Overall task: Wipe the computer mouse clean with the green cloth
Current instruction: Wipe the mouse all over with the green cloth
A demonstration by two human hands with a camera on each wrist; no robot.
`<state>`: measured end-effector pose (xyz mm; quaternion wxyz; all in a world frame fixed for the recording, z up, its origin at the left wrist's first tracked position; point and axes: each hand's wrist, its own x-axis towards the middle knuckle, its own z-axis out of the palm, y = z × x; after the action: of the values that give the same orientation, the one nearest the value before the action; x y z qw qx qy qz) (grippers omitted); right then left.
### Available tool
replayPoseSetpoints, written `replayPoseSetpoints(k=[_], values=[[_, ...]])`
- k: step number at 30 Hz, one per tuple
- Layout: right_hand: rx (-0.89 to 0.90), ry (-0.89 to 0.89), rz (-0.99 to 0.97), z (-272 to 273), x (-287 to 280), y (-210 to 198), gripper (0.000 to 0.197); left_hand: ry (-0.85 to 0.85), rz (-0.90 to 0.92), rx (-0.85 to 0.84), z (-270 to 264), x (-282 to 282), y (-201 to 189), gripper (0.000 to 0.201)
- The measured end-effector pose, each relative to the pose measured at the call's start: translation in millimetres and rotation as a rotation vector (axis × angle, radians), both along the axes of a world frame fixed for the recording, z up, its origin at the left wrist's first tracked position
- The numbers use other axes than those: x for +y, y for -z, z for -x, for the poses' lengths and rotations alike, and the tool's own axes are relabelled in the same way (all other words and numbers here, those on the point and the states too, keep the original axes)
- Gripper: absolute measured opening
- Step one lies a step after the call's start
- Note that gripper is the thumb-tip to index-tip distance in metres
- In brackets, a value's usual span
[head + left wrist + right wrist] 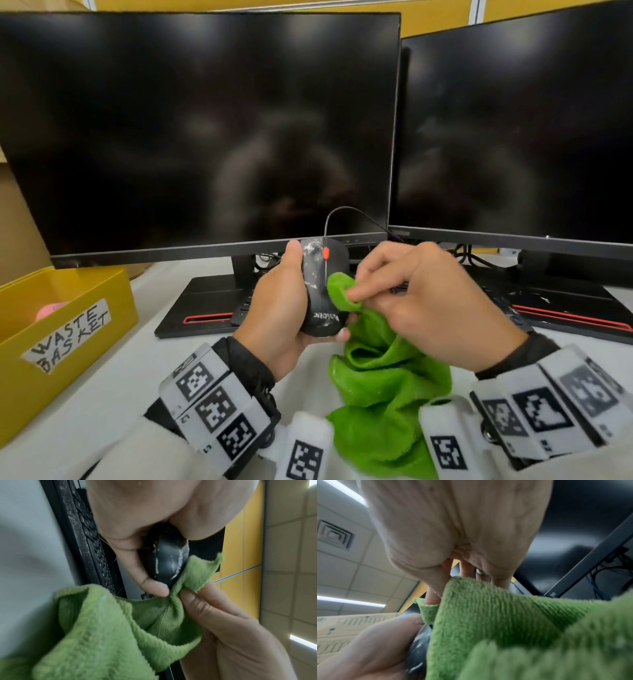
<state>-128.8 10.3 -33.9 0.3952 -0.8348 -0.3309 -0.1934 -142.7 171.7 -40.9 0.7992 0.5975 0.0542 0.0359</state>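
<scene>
A black wired computer mouse (320, 291) with a red scroll wheel and white smears on its left button is held above the desk, in front of the monitors. My left hand (284, 308) grips it from the left and from beneath; the left wrist view shows the mouse (169, 562) between thumb and fingers. My right hand (411, 291) pinches a fold of the green cloth (383, 380) and presses it against the mouse's right side. The rest of the cloth (106, 635) hangs down to the desk. In the right wrist view the cloth (513, 622) hides most of the mouse (419, 646).
Two dark monitors (205, 130) (520, 137) stand close behind the hands, their bases on the white desk (113, 377). A keyboard (245, 305) lies partly hidden behind the hands. A yellow box labelled waste basket (65, 332) sits at the left.
</scene>
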Motion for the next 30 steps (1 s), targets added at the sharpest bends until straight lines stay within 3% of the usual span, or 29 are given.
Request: replayPoseSetpoints(k=[3, 7, 11, 16, 18, 20, 23, 30], values=[[-0.073, 0.043, -0.027, -0.3, -0.3, -2.9, 0.025, 0.022, 0.017, -0.01, 1.1, -2.9, -0.5, 0.064], [0.081, -0.173, -0.038, 12.1, 14.3, 2.6, 0.023, -0.038, -0.01, -0.016, 0.6, 0.4, 0.1, 0.054], [-0.026, 0.035, 0.012, -0.6, 0.0, -1.3, 0.034, -0.017, 0.004, -0.006, 1.7, -0.4, -2.3, 0.061], [0.054, -0.145, -0.018, 7.0, 13.4, 4.5, 0.03, -0.048, 0.004, -0.015, 0.8, 0.0, -0.9, 0.053], [0.008, -0.065, 0.003, 3.6, 7.7, 3.3, 0.032, -0.049, 0.017, -0.014, 0.2, 1.4, -1.9, 0.055], [-0.018, -0.022, -0.079, 0.0, -1.3, -1.9, 0.03, -0.032, 0.044, -0.018, -0.6, 2.1, -2.6, 0.061], [0.077, -0.139, -0.262, 1.8, -8.1, -7.6, 0.026, 0.0, 0.091, -0.02, -2.4, 4.3, -1.5, 0.065], [0.093, -0.065, -0.352, 1.7, -10.8, -7.3, 0.008, 0.075, 0.193, -0.006, -4.4, 9.5, -0.9, 0.063]])
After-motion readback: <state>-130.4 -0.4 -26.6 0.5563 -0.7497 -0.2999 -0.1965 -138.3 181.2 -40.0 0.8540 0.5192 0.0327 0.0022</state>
